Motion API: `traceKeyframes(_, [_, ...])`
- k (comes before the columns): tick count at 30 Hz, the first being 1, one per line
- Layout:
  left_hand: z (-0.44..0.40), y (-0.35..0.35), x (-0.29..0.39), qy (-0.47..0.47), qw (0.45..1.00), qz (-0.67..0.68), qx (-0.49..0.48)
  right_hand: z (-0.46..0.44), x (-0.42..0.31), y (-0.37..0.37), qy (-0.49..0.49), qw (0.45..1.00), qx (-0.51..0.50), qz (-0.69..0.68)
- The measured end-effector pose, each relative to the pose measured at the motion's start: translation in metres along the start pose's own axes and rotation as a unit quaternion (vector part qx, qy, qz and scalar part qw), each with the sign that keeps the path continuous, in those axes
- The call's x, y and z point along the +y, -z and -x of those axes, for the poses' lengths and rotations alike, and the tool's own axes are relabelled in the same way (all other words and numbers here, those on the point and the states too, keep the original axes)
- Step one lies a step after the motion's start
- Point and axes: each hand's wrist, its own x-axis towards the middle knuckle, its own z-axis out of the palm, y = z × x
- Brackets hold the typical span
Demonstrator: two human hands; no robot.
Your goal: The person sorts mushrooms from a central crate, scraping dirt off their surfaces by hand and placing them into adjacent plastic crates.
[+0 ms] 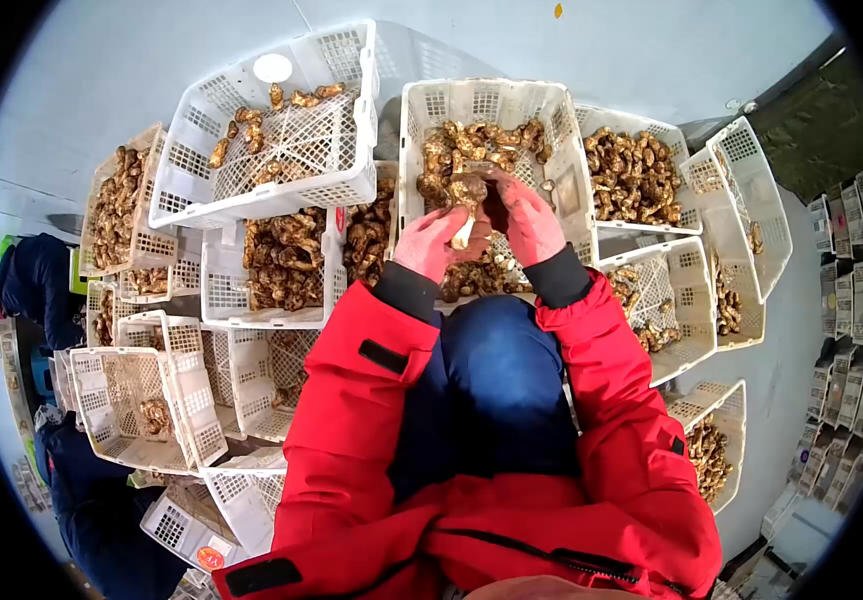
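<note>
Between my hands, over a white plastic crate (576, 200), is a mushroom (466, 192) with a brown cap and a pale stem pointing down toward me. My left hand (429, 243) is closed on its left side near the stem. From the right, my right hand (529, 222) curls round toward the same mushroom, its fingertips partly hidden in dark shadow. More brown mushrooms (496, 140) lie in the crate beyond my hands, and paler pieces show below them.
Around me stand several white crates of mushrooms: a sparsely filled one (351, 185) at upper left, fuller ones (686, 220) at right. A person in dark clothes (101, 510) is at far left. Rows of pale boxes (851, 300) line the far right.
</note>
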Motion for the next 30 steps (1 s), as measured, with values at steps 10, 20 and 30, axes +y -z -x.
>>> traceKeyframes(10, [-0.003, 0.004, -0.002, 0.076, 0.996, -0.044, 0.015, 0.032, -0.011, 0.073, 0.022, 0.996, 0.079, 0.022])
traceKeyframes(20, [0.001, 0.011, 0.004, 0.018, 0.999, 0.001, 0.027, 0.214, 0.009, 0.279, -0.321, 0.632, 0.309, 0.634])
traceKeyframes(30, [-0.004, 0.018, 0.006, -0.016, 0.994, 0.092, 0.058, -0.088, 0.112, 0.180, -0.213, 0.562, 0.145, 0.786])
